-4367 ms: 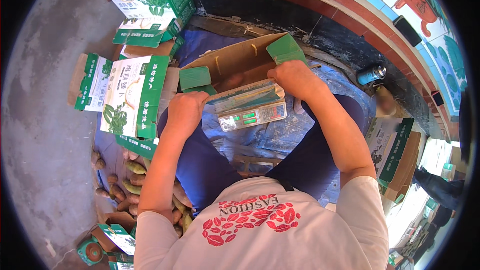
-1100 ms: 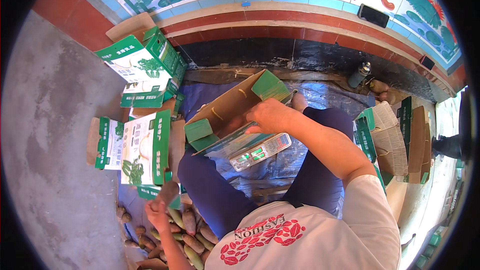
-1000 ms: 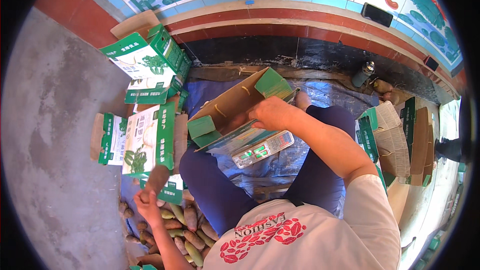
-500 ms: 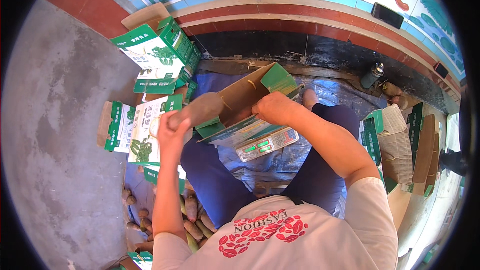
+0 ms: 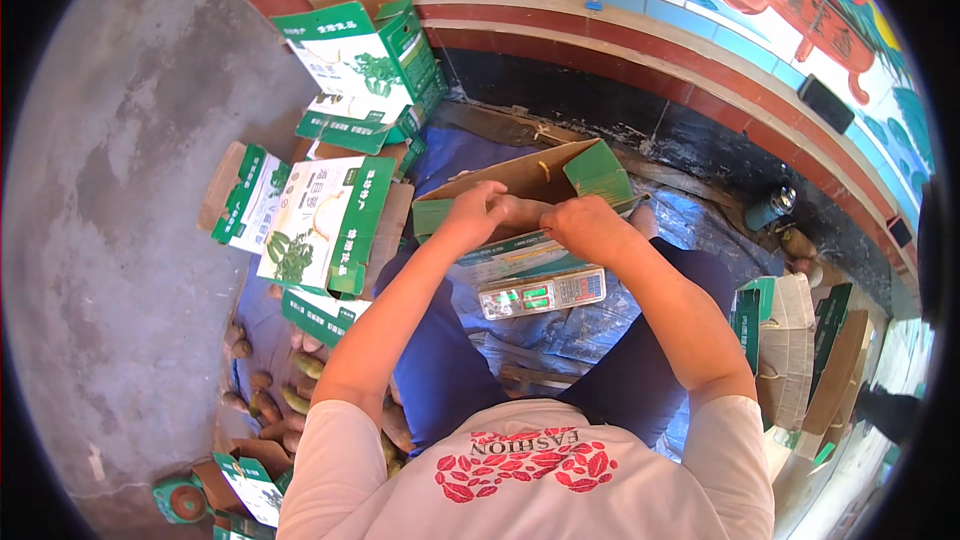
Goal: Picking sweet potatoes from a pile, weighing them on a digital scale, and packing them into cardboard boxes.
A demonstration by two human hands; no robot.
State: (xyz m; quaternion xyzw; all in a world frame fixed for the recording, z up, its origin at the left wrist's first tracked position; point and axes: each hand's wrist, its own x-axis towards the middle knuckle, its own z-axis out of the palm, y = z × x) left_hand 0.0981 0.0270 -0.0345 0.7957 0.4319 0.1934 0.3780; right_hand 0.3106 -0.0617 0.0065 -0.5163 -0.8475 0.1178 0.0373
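A green-and-white cardboard carton (image 5: 600,172) stands between my legs with its top open. Beneath its near side is a digital scale (image 5: 545,292) with lit green displays. My left hand (image 5: 474,215) is closed around one end of a long, soil-brown radish (image 5: 522,213) at the carton's mouth. On the near rim, by the radish's other end, my right hand (image 5: 592,228) has its fingers curled; what they grip is hidden. Most of the carton's inside is out of sight behind the hands.
More printed cartons (image 5: 345,60) are stacked on the left, one (image 5: 325,225) beside my left knee. Loose radishes (image 5: 270,405) lie lower left. Flattened cartons (image 5: 785,350) stand on the right. A flask (image 5: 770,208) is near the wall, and a blue sheet (image 5: 540,345) covers the floor.
My left hand has brought the radish rightward from the carton's left side to its mouth, close to my right hand. The whole view has also shifted slightly.
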